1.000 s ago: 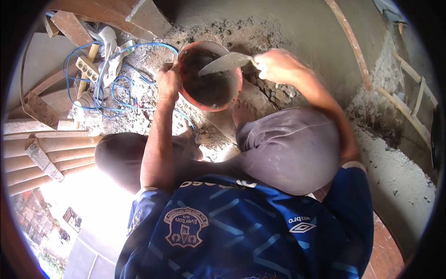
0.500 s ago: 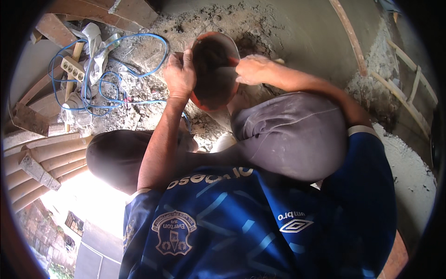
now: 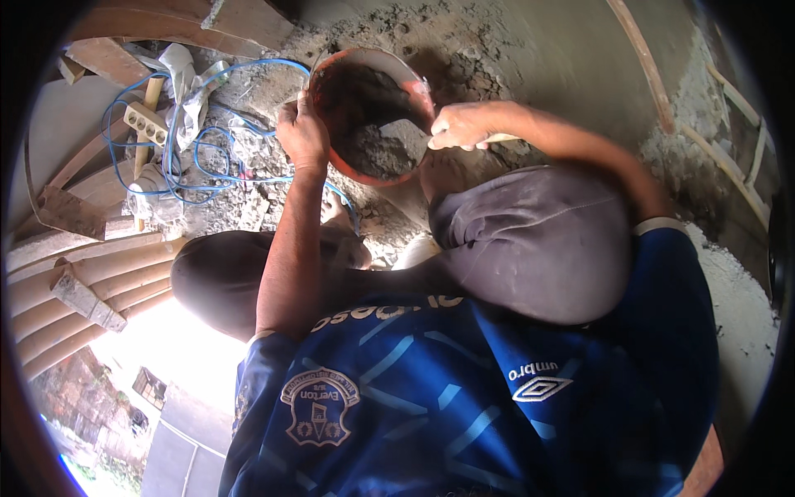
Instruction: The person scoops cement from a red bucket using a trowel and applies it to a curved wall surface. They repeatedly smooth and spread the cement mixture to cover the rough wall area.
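Note:
A round orange-red bucket (image 3: pixel 420 98) stands in front of me with its mouth toward me. Grey wet mortar (image 3: pixel 364 141) lies inside it. My left hand (image 3: pixel 305 139) grips the bucket's left rim, thumb up along the edge. In my right hand (image 3: pixel 464 124) is a trowel, its pale wooden handle (image 3: pixel 503 138) sticking out behind the fist. The trowel's flat blade (image 3: pixel 404 139) is inside the bucket at the right, against the mortar, which hides part of its edge.
Left of the bucket, a blue cable (image 3: pixel 199 153) loops around a white power strip (image 3: pixel 146 124) and crumpled plastic (image 3: pixel 186 91). Rubble and crumbled mortar (image 3: pixel 472 62) cover the ground behind the bucket. A smooth grey wall (image 3: pixel 571 74) rises beyond. Wooden planks (image 3: pixel 108 62) lie far left.
The bucket has tipped so that more of its mouth and mortar show. My right hand has moved slightly, and the trowel blade, blurred before, now shows clearly. The whole view has shifted a little.

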Motion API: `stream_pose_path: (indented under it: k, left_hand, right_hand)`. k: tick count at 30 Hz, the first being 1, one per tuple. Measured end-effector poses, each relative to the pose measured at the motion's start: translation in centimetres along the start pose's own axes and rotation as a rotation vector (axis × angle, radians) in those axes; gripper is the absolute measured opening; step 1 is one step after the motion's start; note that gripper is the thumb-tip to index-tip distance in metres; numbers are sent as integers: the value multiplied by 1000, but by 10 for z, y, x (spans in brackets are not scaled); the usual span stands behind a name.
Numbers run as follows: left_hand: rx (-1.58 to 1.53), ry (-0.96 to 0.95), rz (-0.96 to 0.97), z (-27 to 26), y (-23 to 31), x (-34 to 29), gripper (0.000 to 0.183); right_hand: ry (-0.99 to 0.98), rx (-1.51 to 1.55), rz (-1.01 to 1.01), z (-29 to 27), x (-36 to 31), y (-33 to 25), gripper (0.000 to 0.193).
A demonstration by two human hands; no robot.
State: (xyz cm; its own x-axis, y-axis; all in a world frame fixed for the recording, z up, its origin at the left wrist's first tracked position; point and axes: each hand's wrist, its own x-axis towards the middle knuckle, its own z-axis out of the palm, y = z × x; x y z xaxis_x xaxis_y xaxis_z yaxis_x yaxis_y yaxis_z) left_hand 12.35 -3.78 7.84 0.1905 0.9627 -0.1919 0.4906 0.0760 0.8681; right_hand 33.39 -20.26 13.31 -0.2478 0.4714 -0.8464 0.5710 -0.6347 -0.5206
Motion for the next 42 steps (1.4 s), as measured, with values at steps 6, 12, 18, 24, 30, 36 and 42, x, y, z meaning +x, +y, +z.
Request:
stream_pose_path:
  k: [6,12,18,24,30,36,42]
  left_hand:
    - [-112,-5,-21,-9,-10,7,29]
    - [823,-23,698,-30,-22,22,25]
    - [907,-201,427,-53,-45,16,36]
    - [-379,-119,-255,-62,-46,12,41]
    - [-411,-131,-288,-60,-59,23,31]
    - [-403,-158,-320,-59,-55,22,36]
    - [-363,-122,-301,-57,-61,26,33]
  right_hand:
    - [2,188,-70,16,19,8,31]
    - [49,764,-191,40,20,19,22]
    - [543,-15,-707,53,19,61,30]
    - [898,825,-222,76,-36,76,39]
    - [1382,873,137,66,-100,102,35]
    - [1992,-97,362,24,-42,158,24]
    - [1880,-109,543,4,-6,178,25]
